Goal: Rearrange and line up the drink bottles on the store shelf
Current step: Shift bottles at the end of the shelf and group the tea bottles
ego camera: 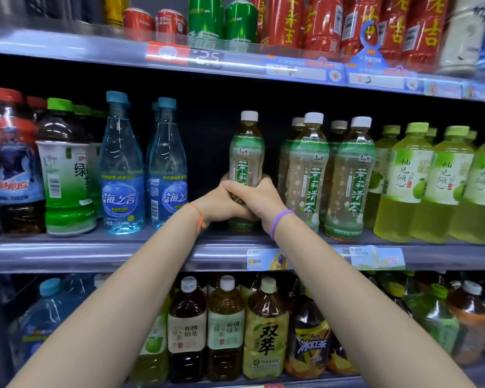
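I had the jasmine tea bottle [247, 152] upright on the middle shelf [95, 247], set back in the gap left of its two front matching bottles [308, 175]. My left hand [217, 204] and right hand [259, 198] both gripped its lower half. It seemed not yet level with that front row; the water bottles [122, 169] further left already looked lined up.

Head view, facing the middle shelf [95, 254] squarely, close, arm's reach

Brightly, evenly lit from above. Dark behind the bottles. Glare streaking the upper shelf rail [179, 56]. Motion blur on price tags [375, 257]; wide-angle bending toward the edges.
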The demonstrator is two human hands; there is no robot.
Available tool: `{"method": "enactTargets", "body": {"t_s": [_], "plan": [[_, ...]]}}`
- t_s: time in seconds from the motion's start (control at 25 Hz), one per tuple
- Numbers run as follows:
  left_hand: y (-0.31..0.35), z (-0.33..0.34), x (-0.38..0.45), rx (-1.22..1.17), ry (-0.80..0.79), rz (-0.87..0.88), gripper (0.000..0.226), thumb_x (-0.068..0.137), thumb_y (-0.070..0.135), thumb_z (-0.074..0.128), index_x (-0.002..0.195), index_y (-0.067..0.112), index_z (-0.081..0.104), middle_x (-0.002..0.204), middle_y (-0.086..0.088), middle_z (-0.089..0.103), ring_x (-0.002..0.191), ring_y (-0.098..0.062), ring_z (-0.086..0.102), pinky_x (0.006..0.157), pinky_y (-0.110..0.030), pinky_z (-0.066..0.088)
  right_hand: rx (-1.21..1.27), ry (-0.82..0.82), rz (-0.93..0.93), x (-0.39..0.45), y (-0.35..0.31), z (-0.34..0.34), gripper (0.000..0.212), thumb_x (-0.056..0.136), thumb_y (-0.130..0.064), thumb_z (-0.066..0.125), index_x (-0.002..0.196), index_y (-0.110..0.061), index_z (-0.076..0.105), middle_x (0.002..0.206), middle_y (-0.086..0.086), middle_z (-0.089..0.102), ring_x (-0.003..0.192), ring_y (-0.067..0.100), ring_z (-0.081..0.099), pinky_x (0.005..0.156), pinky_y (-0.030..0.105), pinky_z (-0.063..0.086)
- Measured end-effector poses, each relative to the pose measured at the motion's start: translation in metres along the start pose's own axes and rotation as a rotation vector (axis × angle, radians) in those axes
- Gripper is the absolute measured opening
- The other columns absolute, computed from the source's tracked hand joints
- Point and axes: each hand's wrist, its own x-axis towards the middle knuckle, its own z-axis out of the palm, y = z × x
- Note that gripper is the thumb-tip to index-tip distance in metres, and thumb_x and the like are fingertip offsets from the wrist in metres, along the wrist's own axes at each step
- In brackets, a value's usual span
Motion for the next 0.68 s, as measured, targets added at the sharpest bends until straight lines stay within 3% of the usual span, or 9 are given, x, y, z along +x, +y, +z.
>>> {"method": "enactTargets", "body": {"t_s": [0.12,0.2,0.24,0.36,0.44,0.56,0.68], "plan": [[-0.003,0.005,-0.002,0.036,0.067,-0.044,0.055,0.068,-0.002,0.081,0.114,0.019,0.059,0.101,0.000,0.071,0.100,-0.010,0.067,0.086,-0.025,0.054,0.014,0.019,-0.006,-0.005,0.000,0.001,0.085,0.057,-0.049,0.082,0.127,-0.014,0.047,0.109,0.003,0.064,0.098,0.019,0.065,0.093,0.041,0.054],[-0.012,0.006,-0.001,0.106,0.157,-0.110,0.099,0.049,0.030,0.095,0.132,0.019,0.042,0.112,-0.001,0.068,0.108,-0.014,0.065,0.093,-0.035,0.054,0.034,0.028,-0.013,-0.011,-0.001,0.000,0.096,0.051,-0.054,0.082,0.130,-0.015,0.046,0.113,0.004,0.065,0.101,0.021,0.066,0.094,0.042,0.053],[-0.018,0.006,0.001,0.133,0.191,-0.127,0.124,0.037,0.046,0.096,0.140,0.027,0.031,0.118,-0.001,0.065,0.111,-0.015,0.064,0.094,-0.038,0.054,0.040,0.031,-0.009,-0.013,-0.001,0.000,0.102,0.047,-0.057,0.082,0.133,-0.015,0.045,0.116,0.004,0.064,0.103,0.021,0.066,0.095,0.042,0.053],[-0.039,0.007,0.010,0.208,0.219,-0.140,0.137,0.023,0.071,0.089,0.142,0.040,0.028,0.123,-0.001,0.061,0.113,-0.018,0.062,0.093,-0.040,0.055,0.053,0.019,-0.028,-0.022,-0.002,-0.002,0.102,0.046,-0.056,0.081,0.133,-0.017,0.046,0.116,0.002,0.065,0.103,0.021,0.066,0.095,0.043,0.053],[-0.027,0.011,-0.002,0.238,0.225,-0.144,0.139,0.025,0.070,0.090,0.145,0.036,0.027,0.125,-0.001,0.060,0.114,-0.017,0.061,0.094,-0.040,0.054,0.039,0.026,-0.021,-0.030,-0.003,-0.003,0.103,0.048,-0.056,0.080,0.136,-0.016,0.043,0.117,0.003,0.064,0.104,0.022,0.065,0.095,0.043,0.053],[-0.005,0.020,-0.024,0.285,0.209,-0.162,0.131,0.039,0.053,0.086,0.149,0.018,0.023,0.126,-0.003,0.060,0.110,-0.015,0.061,0.096,-0.038,0.054,-0.010,0.025,-0.019,-0.042,-0.004,-0.009,0.098,0.060,-0.054,0.078,0.140,-0.014,0.038,0.121,0.005,0.062,0.106,0.022,0.063,0.097,0.044,0.051],[0.008,0.029,-0.048,0.496,0.207,-0.147,0.130,0.050,0.058,0.075,0.153,0.013,0.009,0.125,0.001,0.058,0.109,-0.019,0.060,0.094,-0.045,0.051,-0.072,0.004,-0.060,-0.058,-0.003,-0.013,0.089,0.078,-0.046,0.070,0.149,-0.015,0.027,0.139,0.006,0.051,0.121,0.024,0.055,0.105,0.042,0.045]]}}
